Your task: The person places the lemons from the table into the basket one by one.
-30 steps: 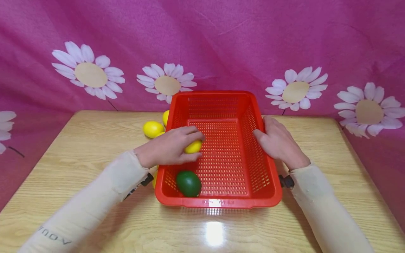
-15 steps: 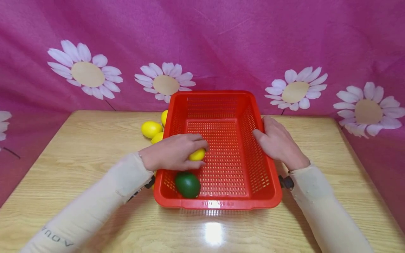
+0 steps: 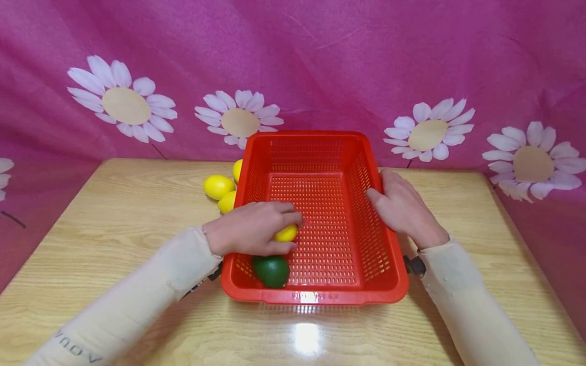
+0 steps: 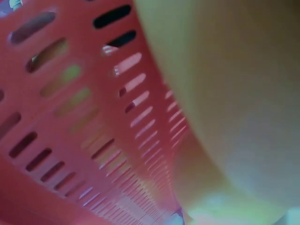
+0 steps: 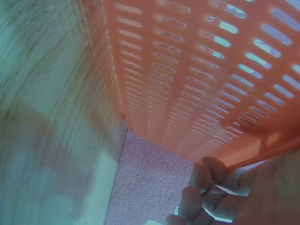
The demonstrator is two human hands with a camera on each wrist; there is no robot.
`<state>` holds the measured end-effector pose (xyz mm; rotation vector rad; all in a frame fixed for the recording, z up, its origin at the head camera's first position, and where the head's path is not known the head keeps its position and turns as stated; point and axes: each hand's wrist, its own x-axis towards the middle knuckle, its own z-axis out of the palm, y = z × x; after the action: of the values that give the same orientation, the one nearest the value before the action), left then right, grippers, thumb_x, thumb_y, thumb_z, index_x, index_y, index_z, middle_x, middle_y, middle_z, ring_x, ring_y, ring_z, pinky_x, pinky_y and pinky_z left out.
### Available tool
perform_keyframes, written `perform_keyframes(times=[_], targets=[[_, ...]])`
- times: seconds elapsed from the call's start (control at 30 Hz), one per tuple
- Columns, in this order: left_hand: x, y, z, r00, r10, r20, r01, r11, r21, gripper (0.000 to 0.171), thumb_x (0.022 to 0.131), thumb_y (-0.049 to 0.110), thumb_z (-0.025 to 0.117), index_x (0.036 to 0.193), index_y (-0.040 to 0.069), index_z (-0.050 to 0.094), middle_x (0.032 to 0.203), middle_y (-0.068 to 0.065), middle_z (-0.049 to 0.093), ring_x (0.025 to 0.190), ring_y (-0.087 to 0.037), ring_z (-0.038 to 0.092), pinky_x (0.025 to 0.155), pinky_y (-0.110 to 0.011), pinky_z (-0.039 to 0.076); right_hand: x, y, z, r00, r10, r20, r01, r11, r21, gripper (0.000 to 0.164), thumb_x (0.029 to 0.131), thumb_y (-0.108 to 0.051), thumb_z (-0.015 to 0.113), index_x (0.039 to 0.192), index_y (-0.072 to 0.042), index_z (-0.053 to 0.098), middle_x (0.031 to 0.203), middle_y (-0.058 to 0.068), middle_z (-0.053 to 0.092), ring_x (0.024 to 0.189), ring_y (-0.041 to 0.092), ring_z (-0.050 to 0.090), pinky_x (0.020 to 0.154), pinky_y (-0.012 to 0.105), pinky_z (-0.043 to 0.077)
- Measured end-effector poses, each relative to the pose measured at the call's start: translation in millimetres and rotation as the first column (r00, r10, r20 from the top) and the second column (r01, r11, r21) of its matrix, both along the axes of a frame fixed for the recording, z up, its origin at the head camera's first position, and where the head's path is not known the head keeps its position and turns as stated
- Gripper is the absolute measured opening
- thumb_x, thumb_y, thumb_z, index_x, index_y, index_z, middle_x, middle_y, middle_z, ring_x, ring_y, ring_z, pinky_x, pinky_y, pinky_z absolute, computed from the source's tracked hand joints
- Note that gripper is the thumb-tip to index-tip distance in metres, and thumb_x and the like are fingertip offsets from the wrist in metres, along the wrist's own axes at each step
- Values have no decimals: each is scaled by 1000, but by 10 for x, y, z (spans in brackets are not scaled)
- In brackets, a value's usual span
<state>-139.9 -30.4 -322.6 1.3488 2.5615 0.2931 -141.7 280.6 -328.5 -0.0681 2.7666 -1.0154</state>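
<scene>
In the head view my left hand (image 3: 256, 227) reaches over the left rim of a red plastic basket (image 3: 316, 296) and holds a yellow lemon (image 3: 286, 233) down inside it. Fingers cover much of this lemon. Just nearer than the hand, a smooth dark green oval fruit (image 3: 271, 272) lies in the basket's near left corner. My right hand (image 3: 405, 207) grips the right rim, thumb inside; the right wrist view has its fingertips (image 5: 190, 202) curled at the outer side. A blurred yellowish surface fills much of the left wrist view beside the slotted red wall (image 4: 93, 126).
Several lemons (image 3: 218, 187) lie on the wooden table (image 3: 137, 213) against the basket's left side, partly hidden by it. Behind the table hangs a magenta cloth (image 3: 316, 66) with white daisies, which continues down both sides.
My left hand has moved toward the near end of the basket and slightly right, carrying the lemon close to the green fruit. The right hand stays on the rim.
</scene>
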Motion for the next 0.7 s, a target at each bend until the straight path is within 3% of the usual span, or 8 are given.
perform_keyframes(times=[0.43, 0.7], targets=[[24, 33, -9, 1000, 15, -9, -16, 998, -56, 51, 91, 42, 74, 135, 16, 67, 117, 0, 70, 83, -10, 60, 76, -26, 56, -7, 5, -13, 1000, 5, -24, -4, 999, 34, 42, 104, -29, 45, 137, -3, 43, 108, 17, 60, 71, 21, 71, 60, 33, 63], [12, 41, -30, 1000, 6, -17, -8, 993, -118, 51, 91, 43, 75, 135, 19, 67, 122, 0, 71, 84, -11, 63, 81, -29, 60, -6, 1, -5, 1000, 8, -21, -7, 999, 35, 42, 104, -30, 44, 137, -4, 43, 109, 17, 61, 73, 21, 71, 62, 33, 63]])
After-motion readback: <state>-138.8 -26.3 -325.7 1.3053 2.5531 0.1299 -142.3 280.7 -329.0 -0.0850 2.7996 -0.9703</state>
